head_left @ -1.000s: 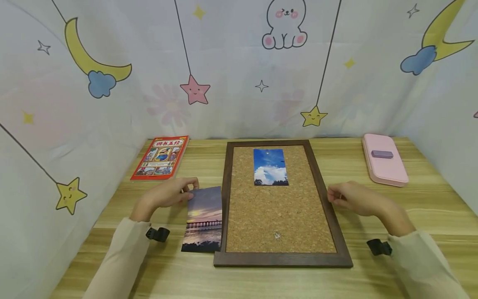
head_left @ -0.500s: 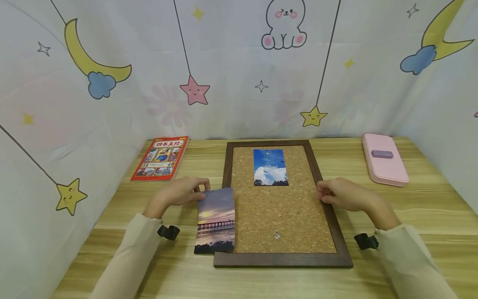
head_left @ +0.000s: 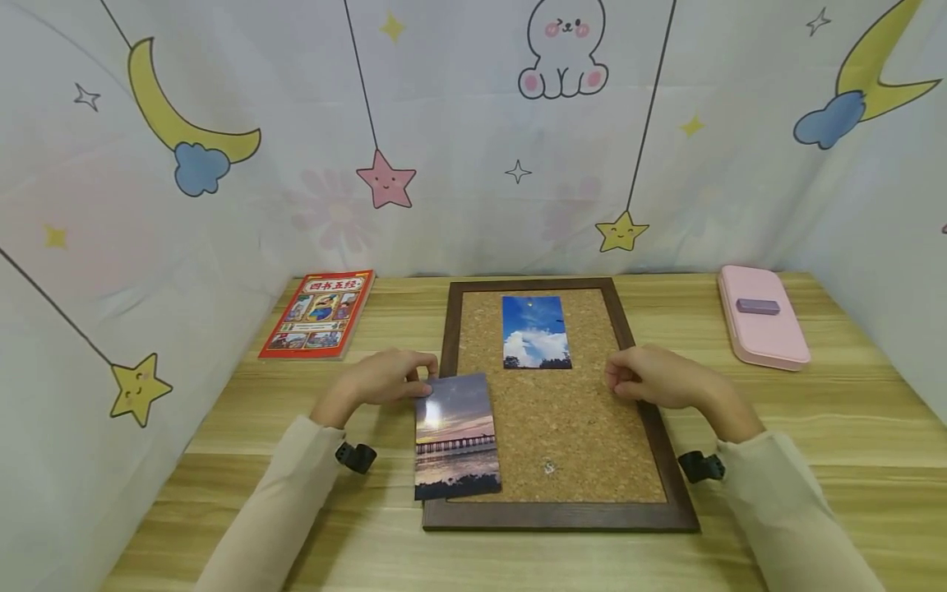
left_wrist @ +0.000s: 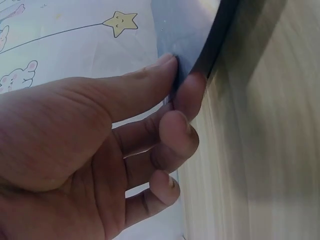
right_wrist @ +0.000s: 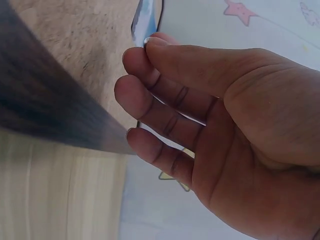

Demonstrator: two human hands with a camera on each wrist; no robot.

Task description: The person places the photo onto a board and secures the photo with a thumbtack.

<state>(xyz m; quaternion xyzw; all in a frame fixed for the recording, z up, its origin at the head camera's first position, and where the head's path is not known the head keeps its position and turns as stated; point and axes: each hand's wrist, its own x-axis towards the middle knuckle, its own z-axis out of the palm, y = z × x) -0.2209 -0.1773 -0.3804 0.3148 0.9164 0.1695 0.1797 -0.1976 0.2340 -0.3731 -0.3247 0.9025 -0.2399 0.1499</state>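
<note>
My left hand (head_left: 392,377) pinches a sunset pier photo (head_left: 457,444) by its upper left corner, between thumb and fingers. The photo hangs over the left rail of a brown-framed cork board (head_left: 570,427). In the left wrist view the thumb presses on the photo (left_wrist: 185,30), which is seen nearly edge-on. My right hand (head_left: 661,376) is above the board's right rail, fingers curled and thumb tip against the index finger. A tiny pale spot shows at that thumb tip; whether something is held is unclear. A blue sky photo (head_left: 536,332) lies on the cork's upper part.
A small clear cluster (head_left: 549,467), too small to identify, lies low on the cork. At the back left of the wooden table (head_left: 355,547) lies a red book (head_left: 320,315); a pink case (head_left: 765,316) lies at the back right. A patterned curtain (head_left: 459,123) encloses the table.
My left hand has carried the pier photo rightward, from beside the board to over its left rail. My right hand has moved left, from the right rail's outer side to over the rail.
</note>
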